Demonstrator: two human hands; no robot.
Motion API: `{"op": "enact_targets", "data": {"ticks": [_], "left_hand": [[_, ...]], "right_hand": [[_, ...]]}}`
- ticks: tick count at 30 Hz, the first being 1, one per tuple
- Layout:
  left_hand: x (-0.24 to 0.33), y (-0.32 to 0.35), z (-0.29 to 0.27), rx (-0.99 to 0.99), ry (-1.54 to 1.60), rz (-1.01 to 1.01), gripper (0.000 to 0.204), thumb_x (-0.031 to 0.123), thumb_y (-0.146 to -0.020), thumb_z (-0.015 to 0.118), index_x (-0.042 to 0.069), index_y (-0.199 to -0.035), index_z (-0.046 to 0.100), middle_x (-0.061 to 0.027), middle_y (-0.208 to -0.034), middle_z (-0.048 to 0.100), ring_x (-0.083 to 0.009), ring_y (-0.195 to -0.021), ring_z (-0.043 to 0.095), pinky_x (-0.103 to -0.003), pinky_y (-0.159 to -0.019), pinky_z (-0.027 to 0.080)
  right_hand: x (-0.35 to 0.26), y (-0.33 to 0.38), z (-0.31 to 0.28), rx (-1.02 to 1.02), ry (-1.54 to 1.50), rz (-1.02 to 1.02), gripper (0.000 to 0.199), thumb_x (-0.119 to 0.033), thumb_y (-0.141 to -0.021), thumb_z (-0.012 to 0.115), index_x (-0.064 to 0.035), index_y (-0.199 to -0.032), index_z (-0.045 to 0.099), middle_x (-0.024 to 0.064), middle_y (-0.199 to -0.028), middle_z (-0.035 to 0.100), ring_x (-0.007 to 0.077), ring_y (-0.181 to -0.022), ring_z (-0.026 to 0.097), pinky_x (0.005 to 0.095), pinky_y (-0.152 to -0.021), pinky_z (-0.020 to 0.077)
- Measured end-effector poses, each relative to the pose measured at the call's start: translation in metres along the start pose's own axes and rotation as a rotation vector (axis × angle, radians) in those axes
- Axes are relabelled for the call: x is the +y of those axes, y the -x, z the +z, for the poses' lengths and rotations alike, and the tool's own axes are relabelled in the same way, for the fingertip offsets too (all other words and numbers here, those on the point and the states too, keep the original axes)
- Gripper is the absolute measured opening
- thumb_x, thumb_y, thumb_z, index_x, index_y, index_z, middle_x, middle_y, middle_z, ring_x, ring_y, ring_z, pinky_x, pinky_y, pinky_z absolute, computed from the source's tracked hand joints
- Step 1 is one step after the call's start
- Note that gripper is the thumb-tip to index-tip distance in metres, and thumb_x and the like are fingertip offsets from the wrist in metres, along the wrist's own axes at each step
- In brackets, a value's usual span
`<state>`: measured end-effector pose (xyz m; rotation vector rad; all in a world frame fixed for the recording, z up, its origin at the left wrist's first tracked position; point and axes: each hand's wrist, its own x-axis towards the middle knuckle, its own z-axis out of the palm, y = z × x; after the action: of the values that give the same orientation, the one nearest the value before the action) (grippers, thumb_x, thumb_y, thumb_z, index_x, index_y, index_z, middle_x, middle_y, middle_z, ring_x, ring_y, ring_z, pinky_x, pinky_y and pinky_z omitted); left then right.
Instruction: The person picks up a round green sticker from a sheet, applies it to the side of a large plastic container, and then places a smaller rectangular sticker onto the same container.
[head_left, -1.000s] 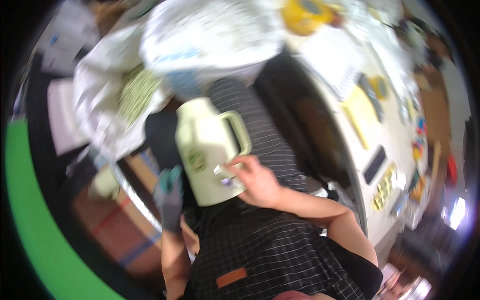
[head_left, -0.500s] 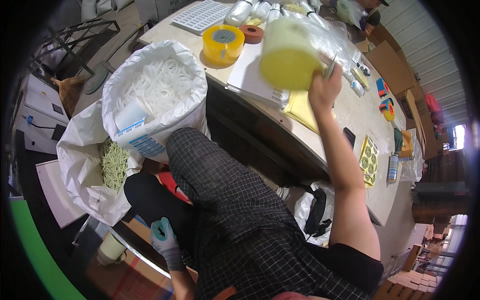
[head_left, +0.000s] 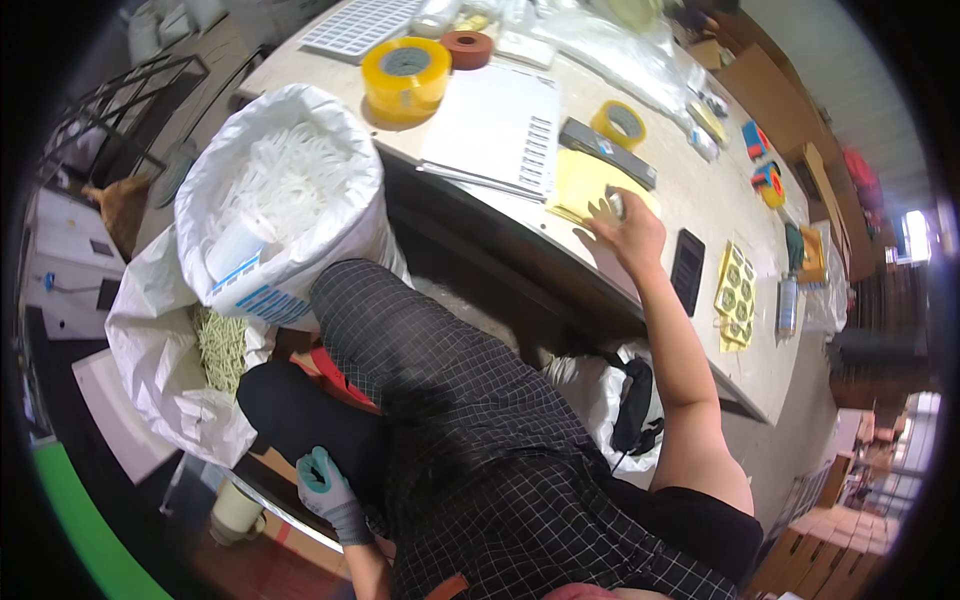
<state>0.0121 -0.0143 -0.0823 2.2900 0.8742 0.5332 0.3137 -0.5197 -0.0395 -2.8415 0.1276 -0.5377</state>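
Note:
My right hand (head_left: 632, 232) is bare and hovers over a yellow stack of paper (head_left: 585, 182) at the table's near edge. A small pale thing, too small to name, shows between its thumb and fingers. Just beyond the stack lie a long dark grey box (head_left: 608, 153) and a roll of yellow tape (head_left: 619, 125). My left hand (head_left: 327, 485) wears a grey and teal glove and rests by my black-covered knee. Its fingers are loosely curled and apart, with nothing visible in them. A pale yellow-green tub (head_left: 636, 10) stands at the far table edge, partly cut off.
A white sack of clear plastic rings (head_left: 300, 170) stands left of the table, with a sack of pale green pieces (head_left: 222, 350) below it. A spiral notebook (head_left: 490, 125), large tape roll (head_left: 405, 75), phone (head_left: 688, 270) and spray can (head_left: 787, 305) lie or stand on the table.
The yellow-green tub has left my right hand and is now at the far side of the table. My right hand has come down over the yellow paper. My left hand has barely moved.

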Motion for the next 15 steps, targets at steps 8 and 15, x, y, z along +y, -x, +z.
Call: {"op": "enact_targets", "data": {"ticks": [8, 15], "left_hand": [[-0.018, -0.008, 0.002, -0.072, 0.042, -0.064, 0.040, 0.025, -0.102, 0.071, 0.003, -0.074, 0.054, -0.0056, -0.062, 0.047, -0.0170, -0.059, 0.045, -0.039, -0.059, 0.039], [-0.008, -0.003, 0.001, -0.025, 0.000, -0.019, 0.037, 0.026, -0.102, 0.072, 0.001, -0.080, 0.057, -0.0048, -0.069, 0.052, -0.0160, -0.066, 0.047, -0.038, -0.064, 0.043]], "right_hand": [[0.014, 0.020, 0.000, -0.066, -0.059, -0.119, 0.046, -0.027, -0.083, 0.087, -0.0093, -0.124, 0.072, 0.0098, -0.123, 0.077, 0.0330, -0.102, 0.074, 0.0409, -0.088, 0.0587], [0.012, 0.030, 0.009, 0.075, -0.317, -0.059, 0.026, -0.016, -0.087, 0.079, -0.0076, -0.111, 0.076, 0.0086, -0.116, 0.078, 0.0346, -0.089, 0.074, 0.0418, -0.082, 0.0590]]}}
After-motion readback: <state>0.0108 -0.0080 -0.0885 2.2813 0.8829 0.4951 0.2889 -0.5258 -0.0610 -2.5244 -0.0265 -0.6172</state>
